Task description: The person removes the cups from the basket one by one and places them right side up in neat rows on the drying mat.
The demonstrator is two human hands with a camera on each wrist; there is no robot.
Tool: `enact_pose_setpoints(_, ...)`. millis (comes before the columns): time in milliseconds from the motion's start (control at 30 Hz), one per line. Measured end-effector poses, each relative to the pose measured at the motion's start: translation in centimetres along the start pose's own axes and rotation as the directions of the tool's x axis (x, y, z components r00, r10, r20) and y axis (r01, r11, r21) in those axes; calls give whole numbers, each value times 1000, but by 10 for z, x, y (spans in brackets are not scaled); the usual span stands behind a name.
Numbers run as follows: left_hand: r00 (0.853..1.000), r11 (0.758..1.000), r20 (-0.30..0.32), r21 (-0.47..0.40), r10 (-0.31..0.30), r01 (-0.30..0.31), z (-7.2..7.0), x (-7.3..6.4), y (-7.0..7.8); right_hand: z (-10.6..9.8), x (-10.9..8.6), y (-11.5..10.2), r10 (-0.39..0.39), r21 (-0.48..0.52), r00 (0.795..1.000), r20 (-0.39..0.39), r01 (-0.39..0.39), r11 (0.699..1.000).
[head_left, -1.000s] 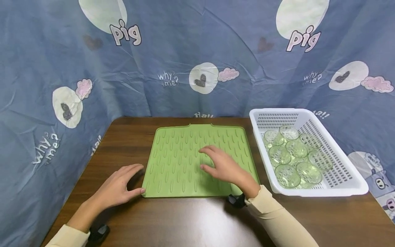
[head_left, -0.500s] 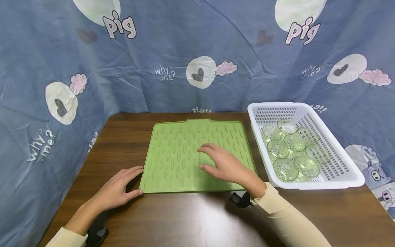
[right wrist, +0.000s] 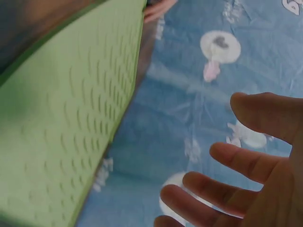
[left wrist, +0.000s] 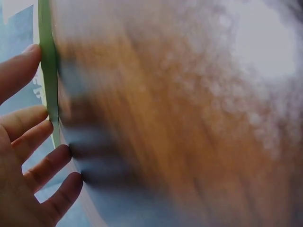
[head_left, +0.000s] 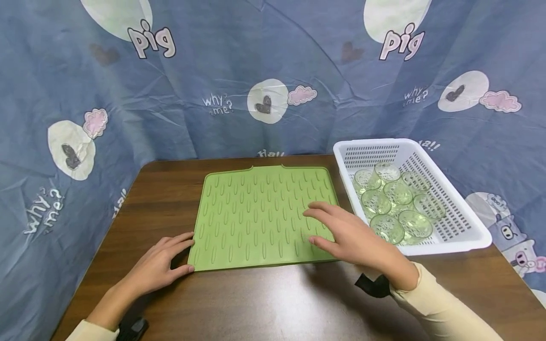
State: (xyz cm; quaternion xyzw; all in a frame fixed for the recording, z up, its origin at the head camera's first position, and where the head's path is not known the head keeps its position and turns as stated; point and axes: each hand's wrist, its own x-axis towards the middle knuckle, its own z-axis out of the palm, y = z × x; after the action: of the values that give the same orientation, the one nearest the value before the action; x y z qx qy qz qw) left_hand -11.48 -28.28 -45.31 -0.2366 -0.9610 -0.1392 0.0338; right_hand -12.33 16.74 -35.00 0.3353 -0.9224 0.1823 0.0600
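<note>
A green ribbed drying mat [head_left: 260, 213] lies flat on the wooden table. My left hand [head_left: 158, 265] is at the mat's near left corner, thumb and fingertips right at its edge, fingers spread. In the left wrist view the thumb and fingers of that hand [left wrist: 28, 151] meet the mat's green edge [left wrist: 47, 61]. Over the mat's right part hovers my right hand [head_left: 345, 232], fingers loosely bent and holding nothing. The right wrist view shows this hand [right wrist: 251, 175] with its fingers apart and the mat [right wrist: 71, 123] beyond it.
On the right stands a white slotted basket [head_left: 469, 232] with several pale green glasses [head_left: 396, 194] in it. A blue printed cloth [head_left: 256, 47] hangs behind the brown table [head_left: 256, 303]. Bare wood shows along the mat's front and left sides.
My right hand has moved right across the mat, toward the basket. The left hand stays at the mat's corner. The head view has shifted slightly.
</note>
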Motion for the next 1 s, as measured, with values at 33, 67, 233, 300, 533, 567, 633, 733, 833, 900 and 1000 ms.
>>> enact_pose_setpoints(33,1000,1000,-1,-1,1,-1,1,-1,0,-4,-4,3,7,-1,1000,3,-7,1000)
enact_pose_setpoints(67,1000,1000,-3,-4,2,-2,2,-1,0,-9,-8,7,14,-1,1000,6,-14,1000)
enact_pose_setpoints(233,1000,1000,-5,-12,-3,3,3,0,-1,-34,-26,26,35,-15,999,-19,-35,999)
enact_pose_setpoints(300,1000,1000,0,-13,-11,11,3,1,-1,-43,-31,33,46,-29,998,-43,-47,998)
enact_pose_setpoints(533,999,999,24,-14,-31,31,1,0,-1,-69,-44,51,121,-86,989,-86,-129,988)
enact_pose_setpoints(567,999,999,29,-16,-32,33,0,1,0,-70,-45,53,127,-94,988,-91,-135,986)
enact_pose_setpoints(633,999,999,38,-21,-36,37,-1,2,0,-72,-47,58,131,-106,986,-100,-142,984)
enact_pose_setpoints(733,998,999,47,-22,-39,40,-3,3,1,-73,-46,65,133,-107,985,-108,-144,984)
enact_pose_setpoints(833,998,999,41,-15,-40,40,-3,2,1,-74,-44,73,136,-103,984,-113,-148,984)
enact_pose_setpoints(900,999,999,37,-14,-38,39,-2,1,1,-75,-42,79,149,-105,982,-112,-161,981)
enact_pose_setpoints(1000,999,999,38,-17,-33,34,0,2,1,-76,-45,87,178,-120,978,-108,-190,974)
